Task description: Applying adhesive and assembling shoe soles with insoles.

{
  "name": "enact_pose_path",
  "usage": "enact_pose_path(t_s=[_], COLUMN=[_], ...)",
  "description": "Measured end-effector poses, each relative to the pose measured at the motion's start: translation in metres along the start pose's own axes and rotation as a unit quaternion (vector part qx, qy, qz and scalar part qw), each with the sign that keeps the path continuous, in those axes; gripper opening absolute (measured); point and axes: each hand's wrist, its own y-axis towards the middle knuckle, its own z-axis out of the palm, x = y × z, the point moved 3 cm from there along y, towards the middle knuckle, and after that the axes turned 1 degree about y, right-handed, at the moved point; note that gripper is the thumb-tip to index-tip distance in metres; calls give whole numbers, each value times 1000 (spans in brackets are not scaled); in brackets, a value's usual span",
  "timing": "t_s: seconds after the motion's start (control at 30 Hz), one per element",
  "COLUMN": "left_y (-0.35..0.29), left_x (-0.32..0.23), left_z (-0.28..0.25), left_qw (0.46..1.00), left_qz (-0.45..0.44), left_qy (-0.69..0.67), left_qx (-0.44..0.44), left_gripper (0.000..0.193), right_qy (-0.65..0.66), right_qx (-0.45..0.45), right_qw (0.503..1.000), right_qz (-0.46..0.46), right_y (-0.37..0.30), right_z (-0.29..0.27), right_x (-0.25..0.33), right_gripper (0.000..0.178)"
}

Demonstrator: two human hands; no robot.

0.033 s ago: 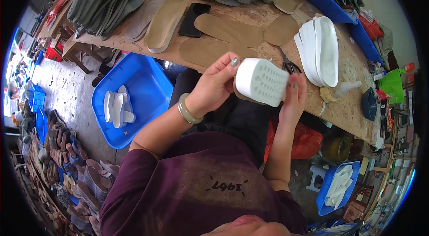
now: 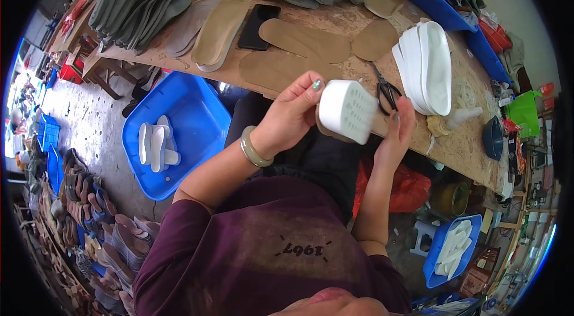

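Beside the brown wooden worktable (image 2: 460, 147), your left hand (image 2: 297, 101) clamps thumb and fingers on a white, dimpled, foam-like sole piece (image 2: 347, 110) above your dark-clothed lap (image 2: 305, 159); your right hand (image 2: 393, 136) hangs just beside it, fingers unclosed, holding nothing (black-handled metal scissors (image 2: 381, 80) lie beyond). Held one-sided, the piece could twist and drop if that pinch slackens.

My wooden worktable (image 2: 463, 142) across the upper frame, pale wall (image 2: 509, 2) at upper right, wooden bench (image 2: 94, 65) at upper left, bright light (image 2: 13, 101) along the left edge, grey floor (image 2: 89, 124) gleaming at left, wooden shelving (image 2: 509, 226) at lower right.
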Motion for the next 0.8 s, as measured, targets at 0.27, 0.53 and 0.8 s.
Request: enact_pose_path(t_s=[0.27,0.53,0.8], left_y=[13,39,56], left_x=[20,49,74], left_z=[30,63,74], left_qw=[998,993,983], left_qz=[-20,-40,-87], left_qy=[-14,-29,-48], left_qx=[54,103,154], left_gripper=[14,19,16], right_qy=[-256,-165,-67], right_qx=[315,171,55], right_qw=[865,897,929], right_qz=[-294,-373,-359], right_y=[-7,7,7], right_z=[67,42,15], right_x=[69,59,51], right_gripper=[95,80,81])
